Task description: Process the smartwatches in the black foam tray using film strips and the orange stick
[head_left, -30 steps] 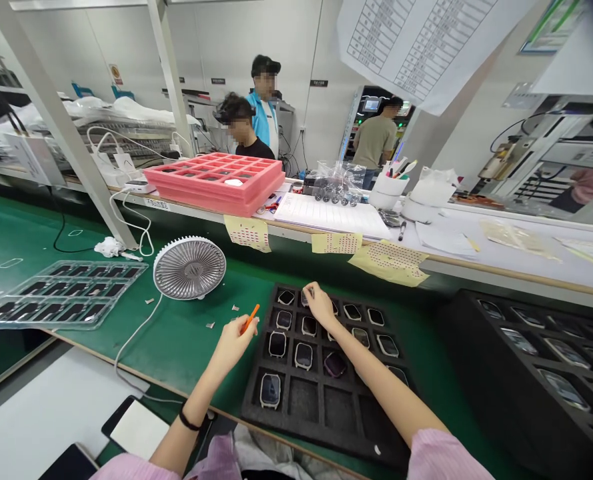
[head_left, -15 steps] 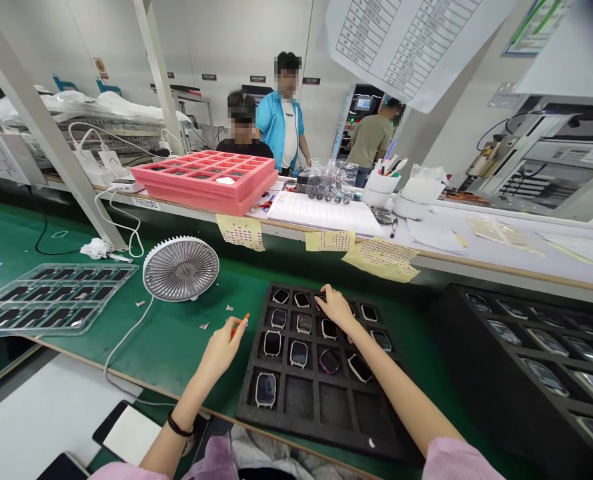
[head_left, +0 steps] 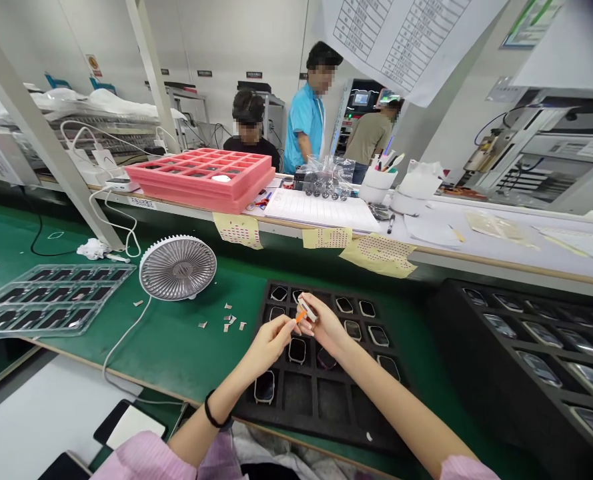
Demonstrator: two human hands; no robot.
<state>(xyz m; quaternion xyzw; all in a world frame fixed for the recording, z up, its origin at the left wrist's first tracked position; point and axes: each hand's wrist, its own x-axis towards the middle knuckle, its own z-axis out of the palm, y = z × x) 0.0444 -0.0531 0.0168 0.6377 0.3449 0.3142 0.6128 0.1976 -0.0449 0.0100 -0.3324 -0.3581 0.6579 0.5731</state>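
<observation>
L hand pinches orange tool at watch gripped in R hand above black foam tray, prob mid tool-work, so next move likely needs steady watch & light tip ctrl

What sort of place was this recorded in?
Probably an electronics workshop or factory floor: a black foam tray of watch-like devices, dark parts in a clear tray, and machinery at right.

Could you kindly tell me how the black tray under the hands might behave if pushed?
The black tray looks like foam, so it is probably light and slightly yielding. Its low, broad shape suggests little tipping. The watches sit in open pockets, so they might shift.
</observation>
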